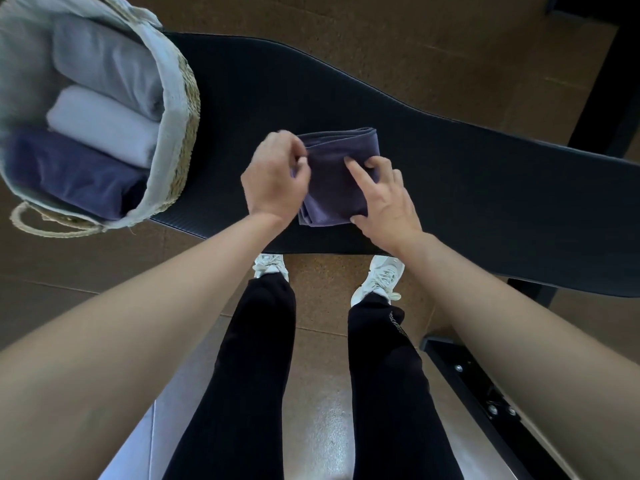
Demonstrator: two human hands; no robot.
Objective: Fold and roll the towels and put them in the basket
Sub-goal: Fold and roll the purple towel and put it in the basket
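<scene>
Pinches with left hand point(273, 174) the basket-side edge of folded dark-purple cloth towel point(332, 183); presses it with right hand point(388, 199), fingers straight, probably pinning layers for rolling. Lies just right of lined woven straw basket point(187, 98).

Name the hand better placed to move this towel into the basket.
Probably the left hand: it pinches the towel and is nearer the basket. The right hand only rests on it.

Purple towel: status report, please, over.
Left grip pinches edge of purple towel. Right grip presses it on black mat. Three rolled towels in basket. Nothing in the way.
</scene>
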